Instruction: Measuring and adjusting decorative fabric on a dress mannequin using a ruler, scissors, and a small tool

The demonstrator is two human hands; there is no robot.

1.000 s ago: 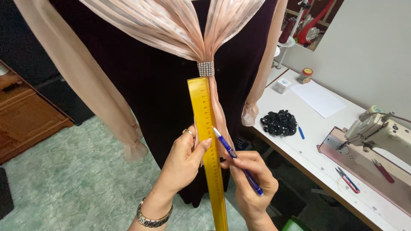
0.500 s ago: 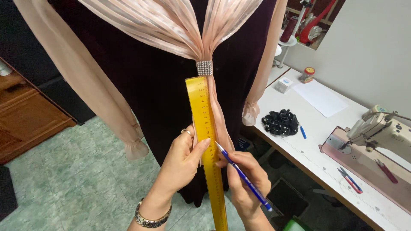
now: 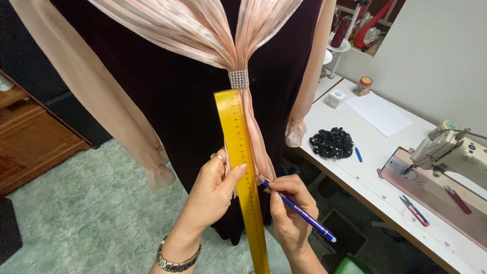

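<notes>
The left hand (image 3: 215, 185) holds a yellow ruler (image 3: 244, 177) upright against the front of a dark dress (image 3: 167, 101). The thumb presses on the face of the ruler and the other fingers are behind it, so the hand is closed on the ruler. The top end of the ruler is just under a small sparkling band (image 3: 238, 78), which gathers a pink scarf (image 3: 203, 30) at the middle of the dress. Below the band the pink tail (image 3: 256, 142) hangs down, beside the right edge of the ruler and partly behind it.

The right hand (image 3: 289, 213) pinches a blue pen (image 3: 297, 210) between thumb and fingers. The tip of the pen is at the right edge of the ruler, touching the pink tail or very near to it; I cannot tell which.

On the right stands a white bench (image 3: 355, 167). On it are a black beaded piece (image 3: 332, 143), a sheet of paper (image 3: 380, 112), a small white box (image 3: 336, 98), a sewing machine (image 3: 451, 147) and small scissors (image 3: 413, 209). The pink sleeves (image 3: 116, 111) of the dress hang at both sides over a green tiled floor (image 3: 91, 213).
</notes>
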